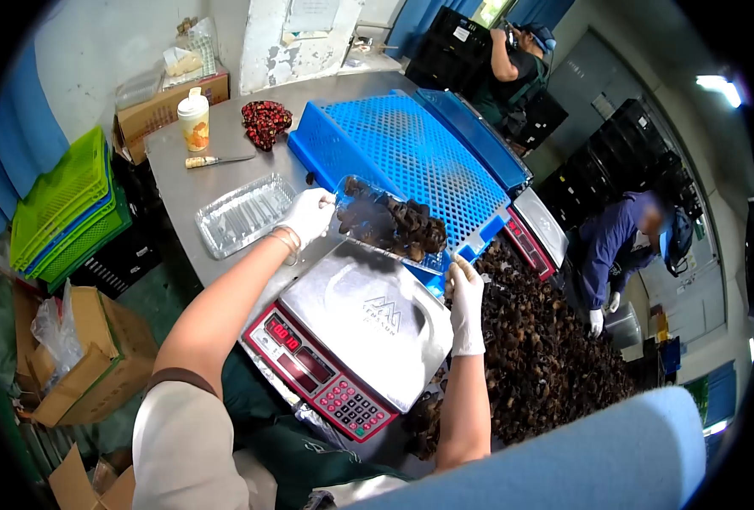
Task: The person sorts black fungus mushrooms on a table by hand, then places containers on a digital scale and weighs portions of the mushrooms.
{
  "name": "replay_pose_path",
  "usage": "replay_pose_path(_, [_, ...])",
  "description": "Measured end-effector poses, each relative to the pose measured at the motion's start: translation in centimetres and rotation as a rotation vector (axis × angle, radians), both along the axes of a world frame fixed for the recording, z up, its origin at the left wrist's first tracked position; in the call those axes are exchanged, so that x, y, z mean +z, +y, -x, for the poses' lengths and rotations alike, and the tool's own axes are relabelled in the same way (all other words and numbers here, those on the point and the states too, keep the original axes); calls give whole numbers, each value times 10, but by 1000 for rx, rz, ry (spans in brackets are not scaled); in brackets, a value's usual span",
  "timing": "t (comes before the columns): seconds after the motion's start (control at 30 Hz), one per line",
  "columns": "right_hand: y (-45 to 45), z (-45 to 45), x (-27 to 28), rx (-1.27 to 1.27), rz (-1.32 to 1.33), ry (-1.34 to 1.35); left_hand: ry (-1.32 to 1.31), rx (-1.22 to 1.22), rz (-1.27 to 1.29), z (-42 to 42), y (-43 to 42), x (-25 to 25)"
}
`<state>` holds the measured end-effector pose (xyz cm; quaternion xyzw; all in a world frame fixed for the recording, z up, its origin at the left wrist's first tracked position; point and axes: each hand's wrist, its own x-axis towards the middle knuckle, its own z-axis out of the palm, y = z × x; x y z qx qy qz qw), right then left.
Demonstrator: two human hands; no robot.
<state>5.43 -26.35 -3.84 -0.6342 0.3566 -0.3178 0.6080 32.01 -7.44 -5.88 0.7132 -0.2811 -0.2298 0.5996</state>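
Note:
A clear plastic tray [358, 240] of dark brown, mushroom-like pieces [411, 228] is held up just beyond the scale, tilted. My left hand [310, 214], in a white glove, has its fingers closed on the tray's left end. At the right end, my right hand [465, 293], also gloved, pinches the tray's edge. Below and nearer to me is the scale's metal plate [355, 310], with nothing resting on it and a lit red display [283, 331]. Another clear plastic tray [241, 217] lies left of my left hand. Behind the held tray stands an upturned blue perforated crate [394, 140].
A large heap of the dark pieces [547, 348] covers the table's right side. A knife [218, 161], a cup [194, 123] and a red patterned cloth [265, 125] lie far left. A second scale [534, 238] stands near a co-worker [619, 242]; another person [513, 72] stands behind.

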Motion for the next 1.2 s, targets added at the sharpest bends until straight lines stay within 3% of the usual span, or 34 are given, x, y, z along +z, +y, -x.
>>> replay_pose_path(0.13, [-29,-11,-13,14,-263,-246,-29,94,7,-20,-40,-12])
replay_pose_path(0.27, [-8,2,-3,18,-175,-178,-6,271,-33,-33,-86,-11])
replay_pose_path(0.4, [3,31,-2,76,-196,-149,48,270,13,-49,-142,-18])
replay_pose_path(0.47, [1,50,-8,73,-151,-113,-84,318,111,-56,-167,-31])
replay_pose_path(0.53, [5,68,-10,29,-126,-72,-102,275,67,-44,-147,0])
replay_pose_path(0.6, [9,92,-16,-26,-86,-38,-393,279,24,-37,-123,17])
replay_pose_path(0.73, [17,158,-44,-182,-146,-114,-715,211,-100,-84,-52,-28])
replay_pose_path(0.87, [34,229,-69,-372,-160,-154,-754,242,-510,-88,52,-62])
replay_pose_path(0.93, [46,252,-80,-422,-175,-154,-825,189,-623,-94,91,-104])
replay_pose_path(1.07, [65,281,-93,-518,-232,-144,-709,86,-725,-73,118,-99])
replay_pose_path(1.2, [78,299,-100,-533,-215,-146,-795,135,-592,-64,118,-106])
